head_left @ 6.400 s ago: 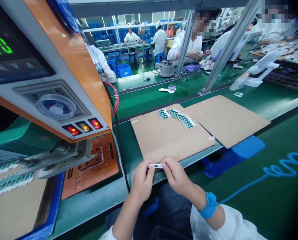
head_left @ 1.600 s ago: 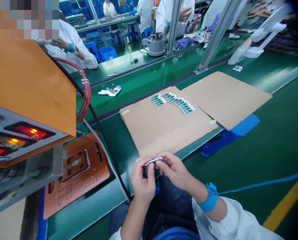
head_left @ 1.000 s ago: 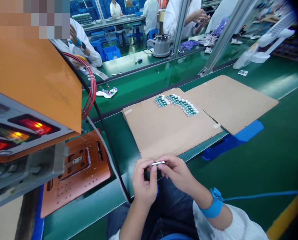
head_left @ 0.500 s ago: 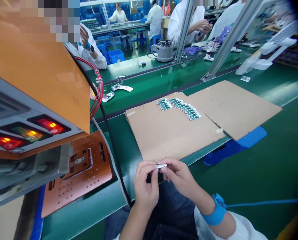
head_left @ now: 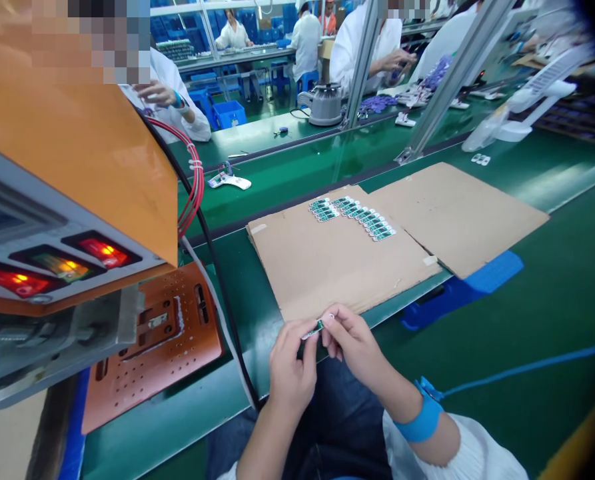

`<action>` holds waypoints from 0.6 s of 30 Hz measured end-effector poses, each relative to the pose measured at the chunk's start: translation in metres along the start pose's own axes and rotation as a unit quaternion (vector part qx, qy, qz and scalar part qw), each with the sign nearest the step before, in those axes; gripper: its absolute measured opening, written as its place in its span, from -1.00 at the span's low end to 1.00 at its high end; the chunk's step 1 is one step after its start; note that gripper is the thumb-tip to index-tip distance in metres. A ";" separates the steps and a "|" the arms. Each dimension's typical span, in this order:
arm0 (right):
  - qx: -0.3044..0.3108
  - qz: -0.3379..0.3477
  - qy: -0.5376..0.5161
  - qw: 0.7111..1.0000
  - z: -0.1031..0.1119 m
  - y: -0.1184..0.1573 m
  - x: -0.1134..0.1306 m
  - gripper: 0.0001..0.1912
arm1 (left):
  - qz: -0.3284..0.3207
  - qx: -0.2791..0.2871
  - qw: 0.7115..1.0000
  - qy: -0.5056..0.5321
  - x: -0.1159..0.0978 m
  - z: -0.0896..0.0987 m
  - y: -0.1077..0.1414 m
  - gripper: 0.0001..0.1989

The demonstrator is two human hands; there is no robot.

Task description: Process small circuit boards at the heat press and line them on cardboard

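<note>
Here, one small green board (head_left: 319,327) is grasped between the left hand (head_left: 293,367) and the right hand (head_left: 354,343), near the front edge of the cardboard (head_left: 334,273) where two groups of boards (head_left: 372,222) are laid, while three lit switches (head_left: 108,253) and blurred, unreadable lettering (head_left: 7,338) are seen on the machine (head_left: 122,173).

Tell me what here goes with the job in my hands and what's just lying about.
Appears to belong:
small green-and-white piece, held between left hand and right hand
similar pieces in rows
cardboard sheet under those rows

Appears to be just lying about:
white fan
small white pieces near the fan
white-and-purple part beyond the cardboard
</note>
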State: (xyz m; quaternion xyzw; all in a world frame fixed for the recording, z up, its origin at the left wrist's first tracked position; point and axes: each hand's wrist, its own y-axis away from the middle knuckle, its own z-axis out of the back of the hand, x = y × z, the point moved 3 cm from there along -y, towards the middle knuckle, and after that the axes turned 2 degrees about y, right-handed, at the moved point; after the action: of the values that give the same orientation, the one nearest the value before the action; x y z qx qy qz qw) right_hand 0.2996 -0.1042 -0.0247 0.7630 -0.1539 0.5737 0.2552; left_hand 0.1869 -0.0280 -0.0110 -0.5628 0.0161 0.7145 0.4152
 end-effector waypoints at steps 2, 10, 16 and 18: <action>0.016 -0.017 0.006 1.000 -0.001 -0.001 0.002 -0.55 | 0.003 0.012 1.000 0.007 0.000 0.001 0.000 -0.83; 0.073 0.065 0.179 0.979 -0.010 0.003 0.011 -0.50 | 0.162 0.035 0.983 0.078 0.003 0.007 0.000 -0.72; 0.102 0.061 0.126 0.985 -0.022 0.005 0.015 -0.51 | 0.238 0.006 0.959 0.151 0.013 0.003 0.005 -0.53; 0.095 0.060 0.126 0.986 -0.027 0.005 0.015 -0.50 | 0.251 -0.006 0.954 0.162 0.017 0.003 0.007 -0.50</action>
State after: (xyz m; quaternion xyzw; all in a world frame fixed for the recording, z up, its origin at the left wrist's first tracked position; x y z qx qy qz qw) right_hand 0.2800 -0.0920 -0.0039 0.6949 -0.1107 0.6912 0.1644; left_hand 0.1797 -0.0211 -0.0274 -0.6511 0.2202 0.6951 0.2107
